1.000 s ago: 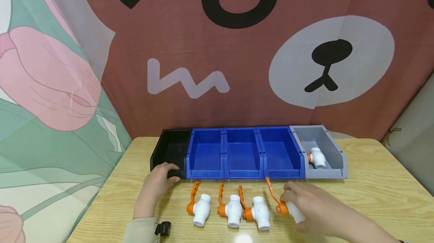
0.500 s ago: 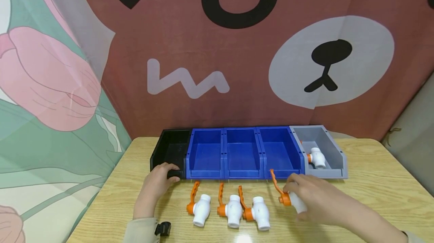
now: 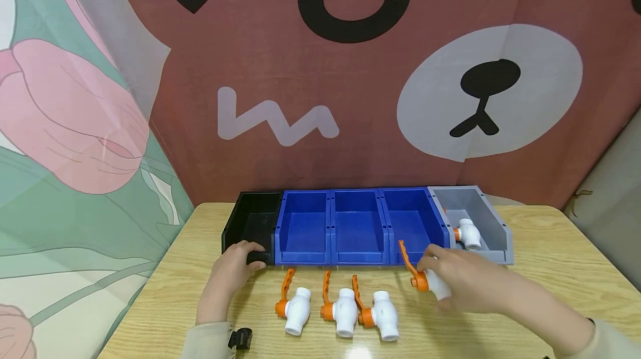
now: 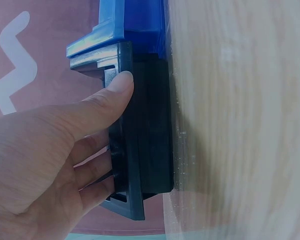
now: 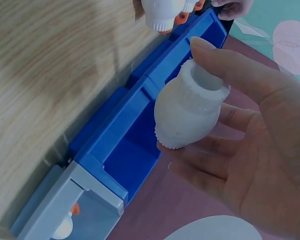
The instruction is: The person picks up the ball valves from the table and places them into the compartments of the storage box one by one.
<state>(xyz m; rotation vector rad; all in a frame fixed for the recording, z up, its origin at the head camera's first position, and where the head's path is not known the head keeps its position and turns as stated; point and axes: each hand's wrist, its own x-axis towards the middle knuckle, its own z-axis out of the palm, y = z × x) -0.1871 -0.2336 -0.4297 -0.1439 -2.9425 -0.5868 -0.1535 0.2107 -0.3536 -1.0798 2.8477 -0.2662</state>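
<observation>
My right hand (image 3: 468,281) pinches a white ball valve (image 5: 187,107) between thumb and fingers, its orange handle (image 3: 407,256) tilted up in front of the rightmost blue bin (image 3: 413,225). In the right wrist view the valve's open pipe end faces the thumb. My left hand (image 3: 232,270) grips the front lip of the black bin (image 4: 132,130), thumb outside and fingers over the rim. Three more white ball valves with orange handles lie in a row on the table: a left one (image 3: 297,311), a middle one (image 3: 345,314) and a right one (image 3: 384,317).
Blue bins (image 3: 305,225) stand side by side between the black bin and a grey bin (image 3: 493,225). Inside the grey bin lies a white valve (image 3: 469,234). Behind the wooden table (image 3: 546,259) hangs a printed cloth (image 3: 280,58).
My right hand has raised the held valve and carried it slightly forward towards the bins, its handle now overlapping the rightmost blue bin's front. The left hand stays where it was.
</observation>
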